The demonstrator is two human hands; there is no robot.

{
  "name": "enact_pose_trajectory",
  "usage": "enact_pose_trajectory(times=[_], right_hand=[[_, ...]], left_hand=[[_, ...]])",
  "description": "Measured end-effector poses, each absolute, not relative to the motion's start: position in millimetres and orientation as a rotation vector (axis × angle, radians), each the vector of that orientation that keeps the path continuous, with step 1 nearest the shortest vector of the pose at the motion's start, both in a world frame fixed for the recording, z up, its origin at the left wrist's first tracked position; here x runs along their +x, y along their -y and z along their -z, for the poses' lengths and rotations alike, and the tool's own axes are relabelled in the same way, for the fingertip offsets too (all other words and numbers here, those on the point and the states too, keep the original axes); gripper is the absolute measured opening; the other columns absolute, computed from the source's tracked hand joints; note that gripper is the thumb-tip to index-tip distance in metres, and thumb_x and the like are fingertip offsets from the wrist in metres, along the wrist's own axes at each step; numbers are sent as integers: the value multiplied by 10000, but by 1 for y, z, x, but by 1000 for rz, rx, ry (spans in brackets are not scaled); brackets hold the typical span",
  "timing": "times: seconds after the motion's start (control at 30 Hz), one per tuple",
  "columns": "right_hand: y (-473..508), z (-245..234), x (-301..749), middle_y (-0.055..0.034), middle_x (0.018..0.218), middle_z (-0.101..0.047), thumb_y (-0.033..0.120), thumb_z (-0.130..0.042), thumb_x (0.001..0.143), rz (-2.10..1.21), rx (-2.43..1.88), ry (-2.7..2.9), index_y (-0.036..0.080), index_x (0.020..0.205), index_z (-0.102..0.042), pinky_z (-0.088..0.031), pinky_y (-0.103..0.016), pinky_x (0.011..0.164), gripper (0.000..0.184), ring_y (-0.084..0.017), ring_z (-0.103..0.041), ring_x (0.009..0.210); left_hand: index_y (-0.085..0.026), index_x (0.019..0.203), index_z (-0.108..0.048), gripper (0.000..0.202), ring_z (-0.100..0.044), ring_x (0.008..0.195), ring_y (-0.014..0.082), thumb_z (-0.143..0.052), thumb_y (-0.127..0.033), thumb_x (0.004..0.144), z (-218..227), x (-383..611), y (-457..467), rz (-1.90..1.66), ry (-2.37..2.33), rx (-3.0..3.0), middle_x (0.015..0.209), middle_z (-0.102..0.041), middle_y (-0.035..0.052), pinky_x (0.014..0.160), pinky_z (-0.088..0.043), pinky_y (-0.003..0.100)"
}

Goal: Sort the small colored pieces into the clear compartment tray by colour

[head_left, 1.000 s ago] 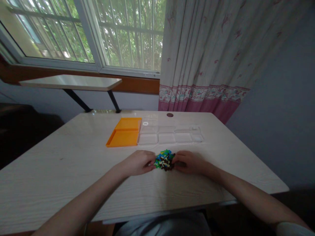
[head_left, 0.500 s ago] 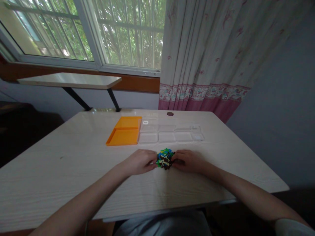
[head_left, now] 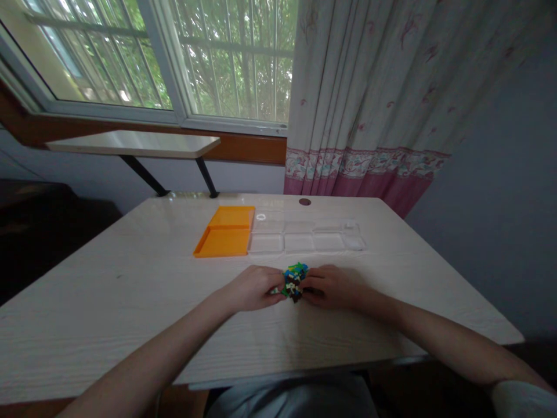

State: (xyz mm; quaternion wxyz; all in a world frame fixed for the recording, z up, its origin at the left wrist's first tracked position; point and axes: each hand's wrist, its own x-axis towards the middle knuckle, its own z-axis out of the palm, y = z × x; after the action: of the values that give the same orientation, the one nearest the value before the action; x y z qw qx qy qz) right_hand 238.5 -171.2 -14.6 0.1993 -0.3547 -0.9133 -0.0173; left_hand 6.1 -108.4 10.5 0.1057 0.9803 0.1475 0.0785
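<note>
My left fingers [head_left: 273, 277] have drawn closer to my right fingers [head_left: 312, 282] since the earlier frame, so the pile of small pieces [head_left: 294, 281] shows narrower between them. Both sets curl inward against it on the surface [head_left: 108, 313], probably to keep the loose pieces together; I cannot tell whether either actually grips any. I count one pile, its pieces too small to number, one open orange case [head_left: 223, 242] in two halves, and one white ring [head_left: 261, 214] beyond, near several clear compartments [head_left: 284, 244], laid flat perhaps for easy reach.
</note>
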Motion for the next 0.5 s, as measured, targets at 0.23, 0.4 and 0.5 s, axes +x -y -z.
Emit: enact_pose_trajectory(times=[0.23, 0.4, 0.5], right_hand=[[166, 15, 235, -25, 790, -628, 254, -532, 802, -50, -941, 2501, 187, 840, -601, -428, -211, 616, 103, -107, -565, 655], [163, 17, 233, -27, 748, -628, 259, -555, 790, -171, -918, 2325, 176, 826, -602, -437, -193, 582, 102, -97, -560, 621], [161, 16, 230, -21, 688, -632, 264, -558, 790, -117, -932, 2199, 169, 791, -606, -430, -185, 553, 107, -94, -555, 586]], left_hand=[[-170, 735, -535, 113, -553, 667, 116, -517, -263, 797, -9, 6, 109, -260, -406, 2840, 733, -591, 6, 579, -371, 192], [-167, 773, -565, 124, -549, 667, 109, -502, -265, 815, -9, 7, 110, -378, -442, 2769, 723, -586, 7, 592, -388, 188], [-179, 851, -595, 133, -537, 645, 98, -490, -258, 830, -7, 11, 111, -594, -508, 2689, 707, -580, 4, 574, -391, 178]])
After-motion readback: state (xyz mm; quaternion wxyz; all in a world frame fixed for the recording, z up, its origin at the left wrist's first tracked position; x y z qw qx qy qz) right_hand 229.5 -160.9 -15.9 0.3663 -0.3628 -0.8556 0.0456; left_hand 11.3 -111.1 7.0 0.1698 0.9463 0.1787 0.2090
